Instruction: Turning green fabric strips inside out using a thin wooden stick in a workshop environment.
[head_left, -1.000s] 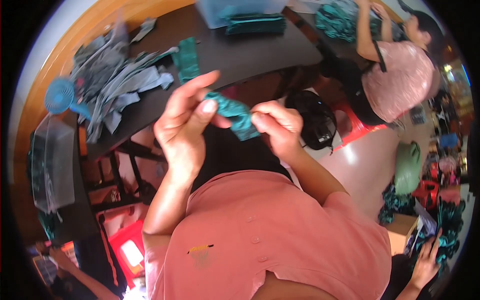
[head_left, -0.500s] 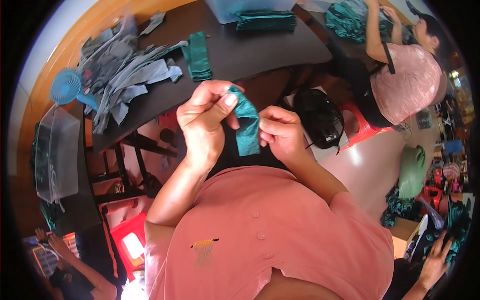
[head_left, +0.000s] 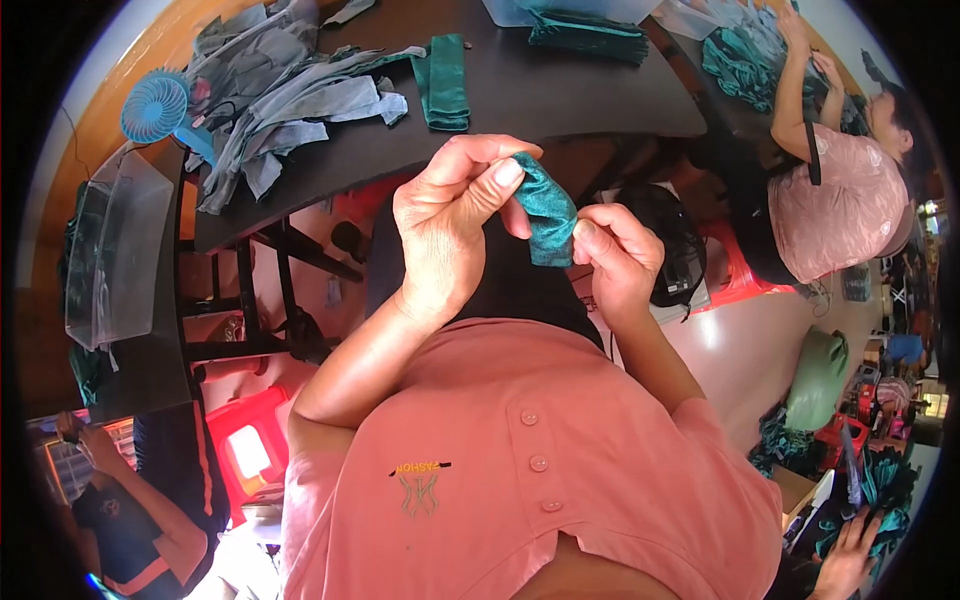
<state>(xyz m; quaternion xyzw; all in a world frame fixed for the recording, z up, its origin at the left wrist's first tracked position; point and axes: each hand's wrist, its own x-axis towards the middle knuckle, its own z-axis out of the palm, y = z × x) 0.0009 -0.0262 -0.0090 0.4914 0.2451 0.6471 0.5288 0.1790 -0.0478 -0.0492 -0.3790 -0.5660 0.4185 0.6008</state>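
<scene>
A teal-green fabric strip [head_left: 550, 215] is held up in front of my body, just off the near edge of the table. My left hand [head_left: 443, 230] pinches its upper end between thumb and fingers. Lower down, my right hand [head_left: 622, 262] is closed on the strip's right edge. Between the two hands the cloth is creased and bowed to the right. Beyond my hands, a similar folded teal strip [head_left: 443, 85] lies on the dark table [head_left: 560, 105].
Grey fabric strips [head_left: 290, 120] are heaped at the table's left, beside a blue fan [head_left: 158, 105]. A teal stack [head_left: 590, 35] lies at the far side. A clear plastic box [head_left: 125, 260] stands left. Another person [head_left: 840, 200] handles cloth at the right; red stool [head_left: 245, 450] lower left.
The teal strip hung longer and straighter; now it looks shorter and more crumpled between my hands. My right thumb has come over its edge. The whole view has shifted slightly.
</scene>
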